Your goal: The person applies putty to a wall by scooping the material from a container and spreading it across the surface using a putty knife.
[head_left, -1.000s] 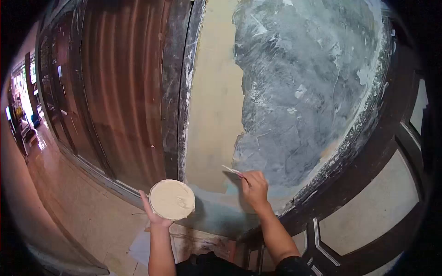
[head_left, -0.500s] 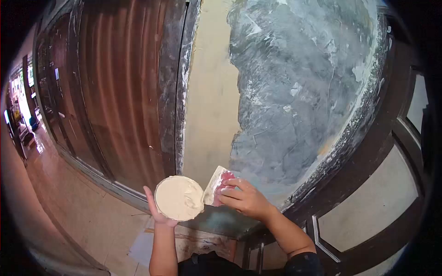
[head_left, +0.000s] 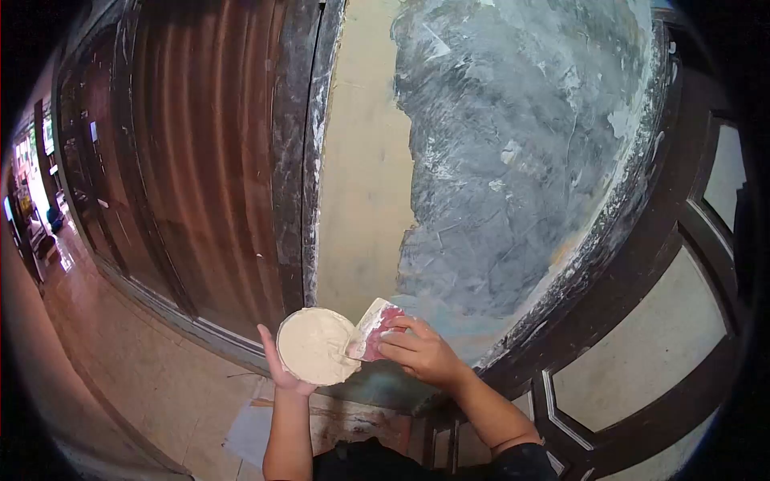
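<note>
My left hand (head_left: 284, 370) supports a round container of cream-coloured putty (head_left: 315, 341) from below and the left side, its thumb up along the rim. The container's own walls are mostly hidden. Between the fingers and thumb of my right hand (head_left: 423, 349) is a red putty scraper (head_left: 375, 330), smeared with pale putty. Its edge touches the putty at the right side of the container, where the surface is ridged. In front of me stands a grey, patchy wall (head_left: 497, 184) with a smooth beige strip (head_left: 365, 168) down its left side.
Left of the wall is a dark wooden frame with brown glazed panels (head_left: 208, 160). A dark door with pale panels (head_left: 642, 345) curves along the right. Below my hands, a white sheet (head_left: 249, 433) lies on the tiled floor (head_left: 160, 377).
The scraper has moved slightly left and down, its edge now in the putty at the container's right side. The container has shifted a little right in view.
</note>
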The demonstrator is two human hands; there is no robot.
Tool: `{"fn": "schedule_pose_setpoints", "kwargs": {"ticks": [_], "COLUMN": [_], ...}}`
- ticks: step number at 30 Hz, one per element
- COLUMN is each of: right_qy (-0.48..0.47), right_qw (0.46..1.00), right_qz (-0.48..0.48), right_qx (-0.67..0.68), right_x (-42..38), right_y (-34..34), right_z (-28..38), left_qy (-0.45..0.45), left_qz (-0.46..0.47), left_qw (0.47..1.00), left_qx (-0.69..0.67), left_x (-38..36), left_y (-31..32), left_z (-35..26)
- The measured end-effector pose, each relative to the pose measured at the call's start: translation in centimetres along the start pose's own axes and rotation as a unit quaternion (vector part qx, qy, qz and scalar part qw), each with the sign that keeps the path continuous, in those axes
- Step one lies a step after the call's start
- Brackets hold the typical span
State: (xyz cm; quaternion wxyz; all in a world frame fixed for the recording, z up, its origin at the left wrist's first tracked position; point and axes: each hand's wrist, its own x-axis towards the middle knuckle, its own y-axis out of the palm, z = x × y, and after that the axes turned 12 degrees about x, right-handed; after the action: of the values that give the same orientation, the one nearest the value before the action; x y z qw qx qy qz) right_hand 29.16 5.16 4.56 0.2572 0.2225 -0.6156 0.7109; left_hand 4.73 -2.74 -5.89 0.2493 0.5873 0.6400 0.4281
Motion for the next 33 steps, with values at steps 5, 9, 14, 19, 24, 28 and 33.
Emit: {"fn": "schedule_pose_setpoints", "kwargs": {"ticks": [5,9,14,19,24,28,33], "right_qy": [0.038,0.108,0.306,0.271,0.265,0.219,0.184], "right_qw": [0.996,0.984,0.924,0.954,0.953,0.957,0.971], "right_qz": [-0.066,-0.135,-0.214,-0.121,-0.002,-0.139,-0.116], "right_qx": [-0.047,-0.041,0.078,-0.045,-0.144,-0.132,-0.098], "right_x": [-0.7,-1.1,-0.9,-5.6,-9.3,-7.2,-9.5], "right_y": [1.3,2.5,1.1,3.4,8.4,6.3,8.2], "right_z": [-0.2,-1.8,-6.6,-11.9,-14.5,-13.9,-13.5], "left_qy": [-0.015,-0.003,0.003,0.056,0.065,0.083,0.105], "left_qz": [-0.006,-0.001,-0.012,-0.029,-0.015,-0.082,0.025], "left_qw": [1.000,1.000,1.000,0.998,0.998,0.993,0.993], "left_qx": [-0.021,-0.023,-0.007,-0.003,-0.015,-0.034,-0.036], "left_x": [0.1,0.3,-0.3,-1.7,-2.5,-2.5,-3.2], "left_y": [-0.3,-1.5,-2.8,-3.1,-4.6,-5.1,-4.7], "left_z": [0.5,1.1,0.5,-1.4,-2.6,-2.9,-2.7]}}
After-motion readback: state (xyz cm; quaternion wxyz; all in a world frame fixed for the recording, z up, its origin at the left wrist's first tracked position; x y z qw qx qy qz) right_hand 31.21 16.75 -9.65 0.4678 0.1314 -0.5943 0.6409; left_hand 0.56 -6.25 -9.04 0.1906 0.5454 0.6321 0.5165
